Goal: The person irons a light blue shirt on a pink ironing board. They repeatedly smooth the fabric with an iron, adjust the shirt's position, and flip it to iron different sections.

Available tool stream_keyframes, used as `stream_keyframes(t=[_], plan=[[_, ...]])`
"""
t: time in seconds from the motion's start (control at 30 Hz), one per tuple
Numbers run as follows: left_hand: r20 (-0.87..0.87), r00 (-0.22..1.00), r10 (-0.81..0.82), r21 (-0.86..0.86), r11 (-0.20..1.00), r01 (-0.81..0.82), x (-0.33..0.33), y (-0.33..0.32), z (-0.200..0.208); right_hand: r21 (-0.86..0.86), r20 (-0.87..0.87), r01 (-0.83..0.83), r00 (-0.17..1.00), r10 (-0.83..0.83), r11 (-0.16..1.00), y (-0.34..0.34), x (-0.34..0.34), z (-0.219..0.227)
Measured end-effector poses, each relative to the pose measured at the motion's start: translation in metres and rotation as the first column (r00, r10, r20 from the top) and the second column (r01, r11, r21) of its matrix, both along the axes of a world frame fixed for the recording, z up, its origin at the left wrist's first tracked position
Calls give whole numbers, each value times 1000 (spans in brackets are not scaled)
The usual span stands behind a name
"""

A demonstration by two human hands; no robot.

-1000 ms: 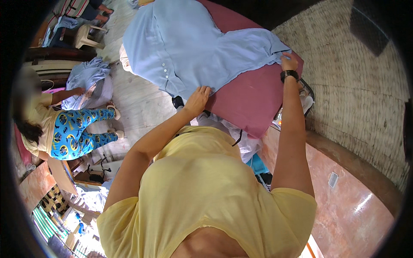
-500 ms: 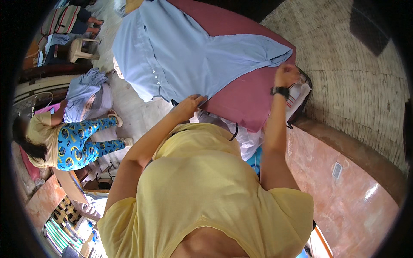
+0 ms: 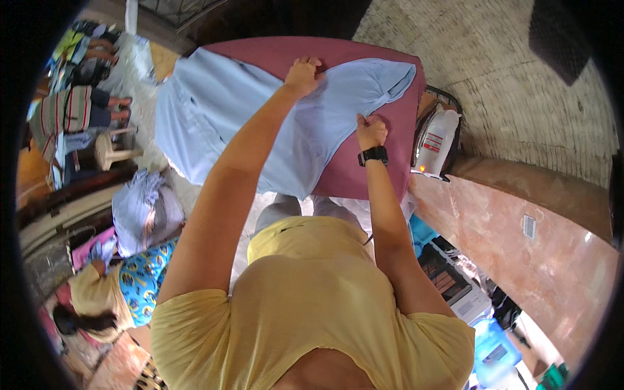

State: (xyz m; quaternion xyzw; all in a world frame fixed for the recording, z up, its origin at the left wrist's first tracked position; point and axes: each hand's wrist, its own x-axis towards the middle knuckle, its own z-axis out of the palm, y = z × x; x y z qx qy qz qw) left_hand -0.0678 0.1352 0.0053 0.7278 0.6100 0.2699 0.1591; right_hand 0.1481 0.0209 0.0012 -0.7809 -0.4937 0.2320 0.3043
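Note:
A light blue shirt [image 3: 227, 130] lies spread over a maroon ironing board [image 3: 344, 182], its sleeve [image 3: 377, 81] stretched toward the right end. My left hand [image 3: 304, 75] is at the shirt's far edge, near the shoulder, with its fingers bent on the cloth. Closer to me, my right hand [image 3: 372, 132] has its fingers closed at the near edge of the sleeve; a dark watch [image 3: 372, 155] is on that wrist. A white iron [image 3: 437, 138] with a small orange light sits in a black metal rest at the board's right end.
To the left, a person in patterned blue trousers [image 3: 140, 283] bends beside a pile of blue clothes [image 3: 146, 208]. A plastic stool [image 3: 110, 151] stands farther off. A pinkish wall [image 3: 494, 195] runs along the right, with a blue container [image 3: 491, 344] near its foot.
My left hand has moved from the shirt's near edge to its far edge. My right hand has come leftward from the cuff end to the sleeve's near edge. The view has shifted.

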Motion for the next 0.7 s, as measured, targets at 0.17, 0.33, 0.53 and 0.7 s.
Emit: stream_keyframes(t=[0.17, 0.33, 0.53, 0.7], plan=[[-5, 995, -98, -121, 988, 96, 34, 31, -9, 215, -175, 63, 984, -25, 975, -4, 2, -44], [372, 917, -143, -245, 938, 246, 15, 56, -1, 282, 27, -20, 1000, 13, 959, -12, -9, -28], [324, 905, -276, -392, 831, 394, 13, 74, 10, -33, 229, 19, 973, -11, 999, -20, -27, 18], [362, 836, -412, -77, 881, 467, 7, 61, 5, 286, 341, -261, 927, 156, 922, 4, -61, 38]])
